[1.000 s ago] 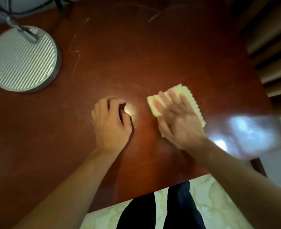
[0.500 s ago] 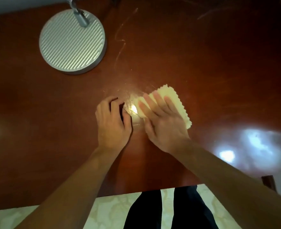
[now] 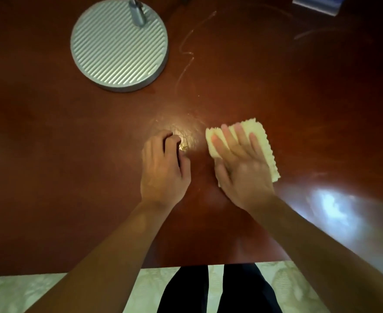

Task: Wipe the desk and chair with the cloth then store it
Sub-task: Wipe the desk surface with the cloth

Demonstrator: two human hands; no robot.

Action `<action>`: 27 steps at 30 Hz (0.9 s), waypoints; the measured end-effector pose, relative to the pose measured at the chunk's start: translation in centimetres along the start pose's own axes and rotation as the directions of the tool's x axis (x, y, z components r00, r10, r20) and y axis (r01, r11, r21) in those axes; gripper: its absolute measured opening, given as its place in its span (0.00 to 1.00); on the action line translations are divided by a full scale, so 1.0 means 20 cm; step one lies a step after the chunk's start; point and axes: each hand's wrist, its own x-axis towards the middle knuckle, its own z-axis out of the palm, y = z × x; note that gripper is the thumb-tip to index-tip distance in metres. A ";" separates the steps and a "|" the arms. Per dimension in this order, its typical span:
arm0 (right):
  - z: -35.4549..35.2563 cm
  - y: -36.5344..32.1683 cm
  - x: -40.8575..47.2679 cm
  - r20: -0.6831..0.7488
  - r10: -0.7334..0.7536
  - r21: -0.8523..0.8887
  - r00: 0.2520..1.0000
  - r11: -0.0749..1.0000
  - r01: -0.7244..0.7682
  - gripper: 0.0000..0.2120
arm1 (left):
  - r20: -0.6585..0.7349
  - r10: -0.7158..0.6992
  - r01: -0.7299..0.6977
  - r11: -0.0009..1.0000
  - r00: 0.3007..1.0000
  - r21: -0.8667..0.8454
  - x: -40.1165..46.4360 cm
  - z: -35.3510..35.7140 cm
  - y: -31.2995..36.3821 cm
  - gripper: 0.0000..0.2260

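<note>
Where the glossy reddish-brown wooden desk (image 3: 276, 75) fills nearly the whole frame, its polish throws back a bright spot of light at the centre and a wider pale glare at the lower right, and thin whitish streaks (image 3: 186, 53) run down from the upper middle. A round, ribbed silver metal lamp base (image 3: 118, 44) with a short grey stem stands on the desk at the upper left, and a blurred silvery object (image 3: 314, 4) is cut off by the top right edge. Along the bottom edge, past the desk's near rim, lies a pale patterned floor (image 3: 17, 292), with the person's dark trouser legs (image 3: 220, 290) at the bottom centre. The left hand (image 3: 163, 168) rests on the desk just left of centre, fingers curled under with the knuckles up, holding nothing that can be seen. The right hand (image 3: 240, 163) lies flat with straight, spread fingers pressing on the folded pale yellow cloth with scalloped edges (image 3: 261, 137), which sits on the desk just right of centre, well apart from the lamp base. The two hands are near each other but not touching.
</note>
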 end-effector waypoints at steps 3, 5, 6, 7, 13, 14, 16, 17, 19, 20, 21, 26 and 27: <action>-0.05 0.22 -0.05 -0.062 0.116 -0.020 0.991 0.993 -0.117 0.22 | -0.016 -0.002 0.002 1.000 1.000 -0.007 0.00 0.00 0.00 0.10; -0.08 0.31 0.02 -0.078 0.268 0.007 0.960 0.963 -0.268 0.24 | -0.018 -0.002 0.002 1.000 1.000 0.000 0.00 0.01 0.00 0.10; -0.08 0.32 0.05 -0.087 0.324 0.017 0.942 0.946 -0.324 0.25 | -0.016 -0.004 0.004 1.000 1.000 0.004 0.00 0.01 0.00 0.10; -0.06 0.29 0.08 -0.097 0.357 0.019 0.929 0.934 -0.357 0.26 | -0.014 -0.009 0.009 1.000 1.000 0.008 0.00 0.01 0.01 0.10; 0.07 -0.08 0.10 -0.102 0.172 -0.035 0.980 0.984 -0.176 0.25 | 0.002 -0.011 0.011 1.000 1.000 0.011 0.00 0.00 0.01 0.10; 0.05 -0.03 0.08 -0.092 0.164 -0.036 0.982 0.985 -0.168 0.24 | -0.001 -0.009 0.009 1.000 1.000 0.014 0.00 0.00 0.01 0.11; 0.00 0.13 0.06 -0.102 0.235 -0.053 0.967 0.969 -0.241 0.25 | -0.008 -0.008 0.008 1.000 1.000 0.017 0.00 0.00 0.00 0.11; -0.02 0.20 0.05 -0.112 0.293 -0.053 0.949 0.952 -0.300 0.25 | -0.012 -0.009 0.009 1.000 1.000 0.019 0.00 0.01 0.00 0.11; -0.01 0.21 0.07 -0.144 0.403 -0.002 0.904 0.913 -0.408 0.26 | -0.017 -0.014 0.014 1.000 1.000 0.018 0.00 0.01 0.00 0.11; 0.00 0.13 0.08 -0.163 0.433 0.022 0.887 0.900 -0.435 0.27 | -0.016 -0.016 0.017 1.000 1.000 0.015 0.00 0.00 0.00 0.11; 0.03 0.04 0.10 -0.172 0.427 0.032 0.888 0.903 -0.428 0.27 | -0.013 -0.020 0.020 1.000 1.000 0.015 0.00 0.00 0.01 0.11; 0.08 -0.08 0.10 -0.092 0.159 -0.008 0.983 0.987 -0.161 0.25 | -0.004 -0.015 0.015 1.000 1.000 0.008 0.00 0.00 0.00 0.11; 0.05 0.02 0.09 -0.090 0.150 -0.016 0.985 0.988 -0.152 0.25 | -0.003 -0.022 0.022 1.000 1.000 0.012 0.00 0.00 0.00 0.11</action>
